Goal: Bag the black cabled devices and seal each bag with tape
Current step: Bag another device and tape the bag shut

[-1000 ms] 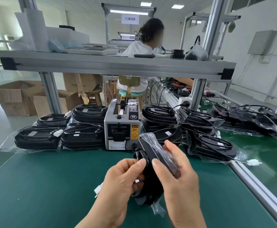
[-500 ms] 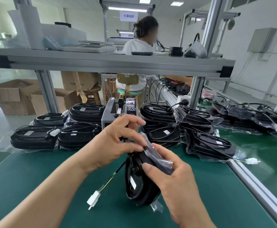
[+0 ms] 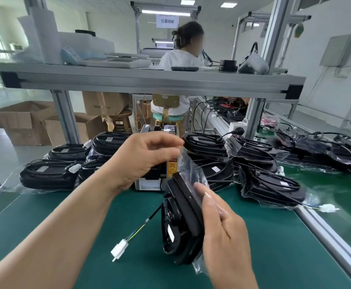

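Holding black device (image 3: pixel 180 222), right hand (image 3: pixel 222 226); sign (image 3: pixel 167 21) 灯罩组装

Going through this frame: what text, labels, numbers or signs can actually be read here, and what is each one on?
"灯罩组装": white hanging sign at the far station.
"75X2…CM", only partly legible: cardboard box under the shelf.
Yellow warning label on the tape dispenser: wording too small.
White sticker on the black device in the right hand: blurred.
Stickers on the stacked devices: unreadable.
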`<state>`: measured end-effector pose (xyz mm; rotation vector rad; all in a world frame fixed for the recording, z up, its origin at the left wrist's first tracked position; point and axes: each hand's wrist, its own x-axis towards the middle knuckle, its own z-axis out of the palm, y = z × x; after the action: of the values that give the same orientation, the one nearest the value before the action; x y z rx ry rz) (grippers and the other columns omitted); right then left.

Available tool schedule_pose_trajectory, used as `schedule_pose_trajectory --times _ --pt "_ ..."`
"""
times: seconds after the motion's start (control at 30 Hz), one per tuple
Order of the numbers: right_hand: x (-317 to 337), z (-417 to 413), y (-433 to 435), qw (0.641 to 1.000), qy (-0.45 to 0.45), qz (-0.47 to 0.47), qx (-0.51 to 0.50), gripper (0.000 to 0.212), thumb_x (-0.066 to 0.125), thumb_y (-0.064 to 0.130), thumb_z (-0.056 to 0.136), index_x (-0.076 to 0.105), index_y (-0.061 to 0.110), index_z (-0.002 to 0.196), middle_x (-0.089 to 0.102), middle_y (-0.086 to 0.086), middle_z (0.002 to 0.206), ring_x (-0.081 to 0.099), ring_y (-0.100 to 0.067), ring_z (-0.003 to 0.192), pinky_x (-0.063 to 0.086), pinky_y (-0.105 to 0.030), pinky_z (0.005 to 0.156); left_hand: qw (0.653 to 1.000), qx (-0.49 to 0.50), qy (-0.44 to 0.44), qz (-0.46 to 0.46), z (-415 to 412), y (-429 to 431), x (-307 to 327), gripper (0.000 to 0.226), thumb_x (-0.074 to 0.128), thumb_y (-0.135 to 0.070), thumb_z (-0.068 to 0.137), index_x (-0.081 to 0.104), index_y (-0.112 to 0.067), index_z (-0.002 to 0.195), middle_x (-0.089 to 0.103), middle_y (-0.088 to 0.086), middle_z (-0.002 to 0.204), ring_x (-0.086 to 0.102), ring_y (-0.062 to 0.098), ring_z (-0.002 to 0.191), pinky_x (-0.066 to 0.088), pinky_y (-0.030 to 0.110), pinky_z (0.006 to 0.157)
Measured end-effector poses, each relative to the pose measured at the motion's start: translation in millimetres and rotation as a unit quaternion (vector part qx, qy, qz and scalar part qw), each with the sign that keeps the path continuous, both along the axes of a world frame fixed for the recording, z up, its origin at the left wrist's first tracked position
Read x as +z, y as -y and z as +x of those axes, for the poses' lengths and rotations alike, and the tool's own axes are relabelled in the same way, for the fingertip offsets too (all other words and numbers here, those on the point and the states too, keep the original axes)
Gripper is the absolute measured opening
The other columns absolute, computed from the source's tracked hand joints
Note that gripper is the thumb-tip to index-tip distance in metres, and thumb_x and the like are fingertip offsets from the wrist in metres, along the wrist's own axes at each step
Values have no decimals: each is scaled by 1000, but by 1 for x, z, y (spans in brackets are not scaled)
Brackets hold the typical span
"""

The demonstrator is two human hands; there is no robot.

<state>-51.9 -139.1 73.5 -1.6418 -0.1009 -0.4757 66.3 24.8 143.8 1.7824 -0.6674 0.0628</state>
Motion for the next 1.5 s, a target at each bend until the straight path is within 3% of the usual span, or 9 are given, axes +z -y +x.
schedule_pose_trajectory --times 0.17,0.3,0.6,0.7,0.8,0.9,1.07,1.17,1.5 --pt "-8 4 8 999 15 4 -36 37 41 21 103 61 26 134 51 55 113 44 30 114 30 9 89 874 312 -294 -227 38 -12 -66 12 72 -18 89 70 -13 79 63 0 67 51 8 56 48 22 56" --pt "-12 7 9 997 29 24 -63 35 43 20 102 65 24 130 54 55 106 46 30 111 30 9 88 816 302 -414 -268 60 -1 -97 18 68 -19 93 66 -13 77 58 -6 51 47 4 44 40 17 38" --pt "-12 8 7 996 35 57 -63 48 42 44 89 65 30 128 69 34 105 62 15 99 37 3 89 761 313 -475 -313 82 21 -100 17 71 -22 91 65 -13 78 56 -7 44 49 1 36 35 15 46" --pt "-11 7 5 996 38 58 -63 42 46 46 96 65 29 129 71 30 95 65 13 90 41 2 81 740 329 -468 -354 86 29 -95 12 71 -17 90 64 -14 98 59 -6 52 52 2 40 35 16 39" --pt "-11 6 5 996 37 58 -49 42 46 44 97 65 26 131 70 30 112 63 16 94 38 3 87 730 347 -446 -386 84 37 -91 9 65 -10 90 56 -11 89 53 -5 47 45 4 39 31 16 37" --pt "-13 5 8 996 48 70 -36 45 44 36 91 65 23 129 61 44 113 53 24 112 35 6 89 758 347 -382 -399 64 38 -86 18 66 -8 86 55 -14 74 51 -7 44 43 3 37 33 17 41" --pt "-21 1 10 993 58 99 -25 35 46 38 102 65 25 128 65 34 118 56 15 117 38 1 93 917 106 -250 -291 -19 22 -65 17 70 -20 87 67 -19 70 54 -3 65 48 9 56 44 21 57" --pt "-21 0 4 989 63 135 -3 30 45 26 100 66 24 122 69 31 112 62 11 111 44 -2 89 971 23 -161 -175 -65 19 -44 19 72 -38 74 66 -21 67 55 -5 70 49 8 66 47 20 66" --pt "-24 0 -5 991 77 113 -5 29 42 33 101 67 35 114 70 21 120 64 -1 116 48 -18 99 994 73 -85 6 -89 25 -32 14 73 -24 86 70 -18 74 58 -1 68 46 15 67 41 33 67"
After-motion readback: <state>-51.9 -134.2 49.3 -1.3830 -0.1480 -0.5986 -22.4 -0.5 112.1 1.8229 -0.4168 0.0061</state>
